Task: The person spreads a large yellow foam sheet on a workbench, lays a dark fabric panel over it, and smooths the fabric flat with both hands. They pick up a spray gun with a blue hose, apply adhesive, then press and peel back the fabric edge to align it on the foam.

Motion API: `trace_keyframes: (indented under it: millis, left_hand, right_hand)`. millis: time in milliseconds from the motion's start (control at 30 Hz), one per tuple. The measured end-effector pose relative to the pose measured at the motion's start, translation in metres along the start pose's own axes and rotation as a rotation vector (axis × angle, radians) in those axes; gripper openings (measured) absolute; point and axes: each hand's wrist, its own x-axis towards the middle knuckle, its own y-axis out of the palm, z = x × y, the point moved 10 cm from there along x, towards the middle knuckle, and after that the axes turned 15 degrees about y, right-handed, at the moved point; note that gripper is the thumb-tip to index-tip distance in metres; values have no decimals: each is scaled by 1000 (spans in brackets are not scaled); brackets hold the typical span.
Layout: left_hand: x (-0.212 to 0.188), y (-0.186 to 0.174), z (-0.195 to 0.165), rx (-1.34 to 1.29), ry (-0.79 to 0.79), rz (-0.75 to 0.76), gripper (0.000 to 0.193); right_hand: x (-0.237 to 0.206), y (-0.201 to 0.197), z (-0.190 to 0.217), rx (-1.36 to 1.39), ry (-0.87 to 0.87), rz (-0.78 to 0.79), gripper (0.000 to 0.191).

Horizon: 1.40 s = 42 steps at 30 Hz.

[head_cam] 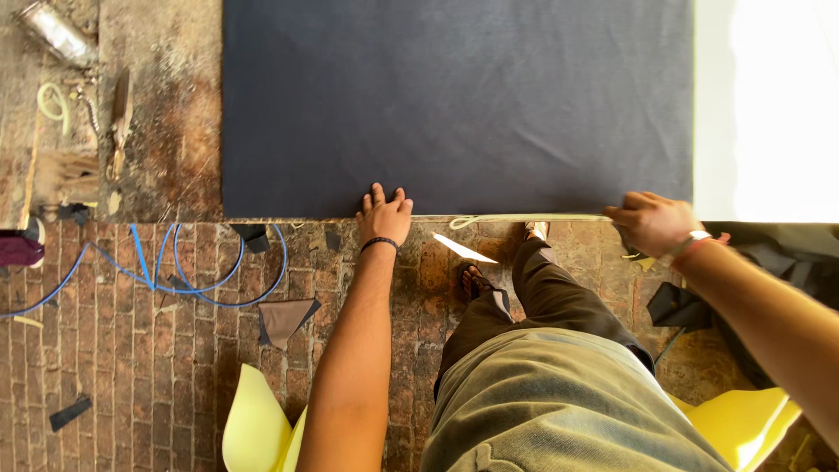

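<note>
Navy cloth (454, 96) covers the upper middle of the frame, its top edge cut off; the left hand (383, 214) lies flat on its lower edge, fingers (377, 196) slightly spread; at right, the right hand (651, 223) curls its fingers around the end of a pale strip (524, 218) along that edge, though the exact grip is hidden; blue cable (210, 280) loops over the brick floor (131, 367) at left.

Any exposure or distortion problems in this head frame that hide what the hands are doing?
Head view: the top right corner is blown out to white, with no detail there. The dark sheet reads nearly flat, with faint texture only. Both the left hand and right hand are sharp and evenly lit. The forearms splay outward from wide-angle stretch. A sunlit sliver glares on the brick floor.
</note>
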Motion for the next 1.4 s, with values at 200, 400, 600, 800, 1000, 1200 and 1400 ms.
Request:
trace_keyframes:
  millis: [200,400,600,800,1000,1200,1400]
  left_hand:
    - [-8,7,-9,39,-46,-36,58]
    - [-21,15,-82,214,-22,-65,68]
    - [-24,73,-243,55,315,-75,74]
    - [-24,80,-257,40,90,-71,83]
    - [-22,115,-309,33,179,-11,70]
    - [-23,111,-307,148,215,-214,31]
    - [-20,113,-304,153,254,-244,13]
  right_hand:
    - [6,23,-28,17,-75,-65,47]
    - [-11,46,-126,-33,-95,0,44]
    - [6,54,-115,109,-196,-130,36]
    - [-19,67,-230,22,-109,26,33]
    - [-2,85,-176,50,-237,71,43]
    - [-30,88,-266,58,-124,70,40]
    - [-33,100,-296,59,-81,44,31]
